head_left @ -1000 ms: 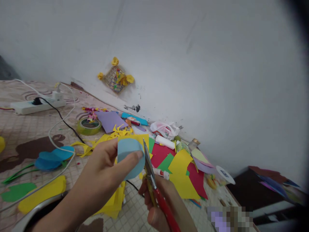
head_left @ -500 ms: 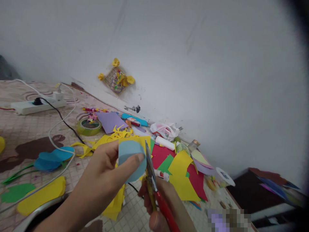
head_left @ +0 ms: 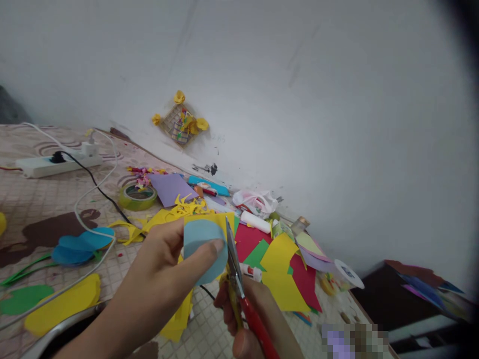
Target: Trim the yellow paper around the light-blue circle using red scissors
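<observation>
In the head view my left hand (head_left: 168,274) pinches a rounded light blue paper piece (head_left: 200,234) laid over a yellow paper sheet (head_left: 219,218), thumb on top. My right hand (head_left: 243,309) is closed round the red handle of a pair of scissors (head_left: 234,259). The blades point up and lie along the right edge of the blue piece, against the yellow paper. Whether the blades are fully closed is hard to make out. Part of a yellowish handle shows between my right fingers.
A tape roll (head_left: 137,195), a purple sheet (head_left: 174,188) and yellow scraps (head_left: 168,215) lie behind my hands. To the right are yellow sheets (head_left: 282,279) over red paper (head_left: 249,239). A power strip (head_left: 56,165) with cables and blue petals (head_left: 78,247) are at left.
The hands and scissors are almost in the same place. The paper has shifted very slightly against the blades.
</observation>
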`<action>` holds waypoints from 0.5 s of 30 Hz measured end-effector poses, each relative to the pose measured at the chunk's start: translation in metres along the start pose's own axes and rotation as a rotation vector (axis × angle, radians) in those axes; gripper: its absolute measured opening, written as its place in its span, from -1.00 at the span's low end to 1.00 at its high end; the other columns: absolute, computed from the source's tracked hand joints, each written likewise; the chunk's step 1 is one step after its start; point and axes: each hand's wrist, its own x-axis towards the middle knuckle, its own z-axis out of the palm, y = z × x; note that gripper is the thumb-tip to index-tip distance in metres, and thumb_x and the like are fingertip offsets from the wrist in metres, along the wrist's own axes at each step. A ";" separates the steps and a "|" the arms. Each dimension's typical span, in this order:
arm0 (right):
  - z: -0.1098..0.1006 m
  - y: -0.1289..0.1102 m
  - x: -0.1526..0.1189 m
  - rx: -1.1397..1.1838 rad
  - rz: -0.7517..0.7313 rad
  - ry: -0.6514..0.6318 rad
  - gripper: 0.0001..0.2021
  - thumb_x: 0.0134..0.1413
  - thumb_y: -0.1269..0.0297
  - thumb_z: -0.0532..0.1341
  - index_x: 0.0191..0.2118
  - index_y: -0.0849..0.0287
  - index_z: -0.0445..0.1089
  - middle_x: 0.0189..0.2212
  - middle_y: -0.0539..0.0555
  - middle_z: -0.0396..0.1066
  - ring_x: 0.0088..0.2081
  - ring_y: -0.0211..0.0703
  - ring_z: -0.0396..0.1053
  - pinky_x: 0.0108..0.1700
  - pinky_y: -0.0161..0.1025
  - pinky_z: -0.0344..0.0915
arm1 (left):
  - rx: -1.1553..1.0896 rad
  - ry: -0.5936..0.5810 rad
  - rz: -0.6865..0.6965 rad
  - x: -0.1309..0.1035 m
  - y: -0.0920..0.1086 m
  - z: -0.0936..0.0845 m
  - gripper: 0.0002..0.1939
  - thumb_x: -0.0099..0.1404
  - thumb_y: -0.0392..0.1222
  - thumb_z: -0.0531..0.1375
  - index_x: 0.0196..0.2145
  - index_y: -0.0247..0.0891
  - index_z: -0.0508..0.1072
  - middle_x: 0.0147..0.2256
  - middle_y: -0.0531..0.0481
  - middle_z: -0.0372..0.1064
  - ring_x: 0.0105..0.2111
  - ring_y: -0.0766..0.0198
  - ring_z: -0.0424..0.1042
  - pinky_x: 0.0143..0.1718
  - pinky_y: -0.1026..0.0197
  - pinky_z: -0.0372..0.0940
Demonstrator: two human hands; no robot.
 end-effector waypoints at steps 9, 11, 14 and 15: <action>-0.005 -0.034 0.000 0.042 -0.011 -0.011 -0.06 -0.29 -0.73 0.17 -0.10 0.05 0.59 -0.37 0.13 0.53 -0.39 0.02 0.46 -0.41 -0.16 0.38 | -0.069 -0.035 -0.050 -0.001 0.004 0.001 -0.72 0.07 -0.32 0.37 -0.67 -0.16 0.39 -0.68 0.16 0.37 -0.67 0.32 0.38 -0.62 0.36 0.34; -0.005 -0.036 0.001 0.037 -0.009 -0.002 -0.06 -0.27 -0.72 0.17 -0.10 0.06 0.59 -0.39 0.11 0.51 -0.40 0.00 0.44 -0.41 -0.17 0.36 | -0.061 -0.034 -0.051 -0.001 0.004 0.000 -0.70 0.08 -0.31 0.37 -0.67 -0.16 0.37 -0.68 0.16 0.35 -0.67 0.32 0.36 -0.62 0.36 0.32; -0.004 -0.038 -0.002 0.033 0.001 0.014 -0.09 -0.20 -0.70 0.17 -0.08 0.06 0.58 -0.37 0.12 0.50 -0.41 -0.03 0.41 -0.39 -0.16 0.35 | -0.042 -0.018 -0.042 -0.001 0.004 0.001 -0.69 0.08 -0.31 0.36 -0.67 -0.16 0.34 -0.69 0.17 0.31 -0.67 0.33 0.33 -0.61 0.36 0.31; -0.004 -0.038 -0.003 0.035 0.009 0.023 -0.08 -0.20 -0.70 0.18 -0.05 0.05 0.58 -0.34 0.12 0.51 -0.40 -0.03 0.41 -0.38 -0.16 0.36 | -0.038 -0.011 -0.044 -0.001 0.004 0.001 -0.69 0.07 -0.31 0.36 -0.67 -0.16 0.33 -0.69 0.18 0.29 -0.67 0.33 0.32 -0.61 0.35 0.32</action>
